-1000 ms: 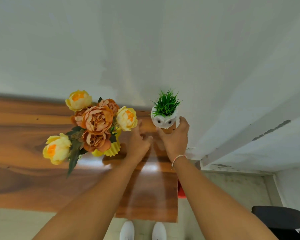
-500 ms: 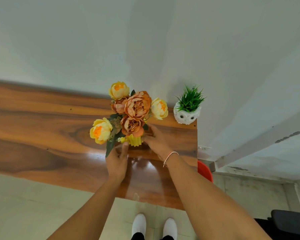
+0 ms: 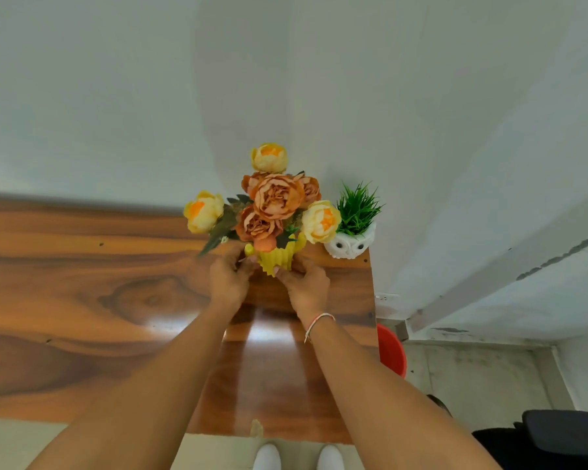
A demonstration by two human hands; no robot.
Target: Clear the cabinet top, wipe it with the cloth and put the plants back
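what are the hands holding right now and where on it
Both the left hand and right hand grip the ribbed yellow flower pot, one on each side of its lower body, with the pot standing on the wooden cabinet top.

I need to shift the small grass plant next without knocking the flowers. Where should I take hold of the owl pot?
Probably grip the owl pot round its white body, below the grass, coming from the front right. The yellow flower of the bouquet overhangs its left side and the wall stands close behind, so those sides are crowded; the grass looks too soft to lift by.
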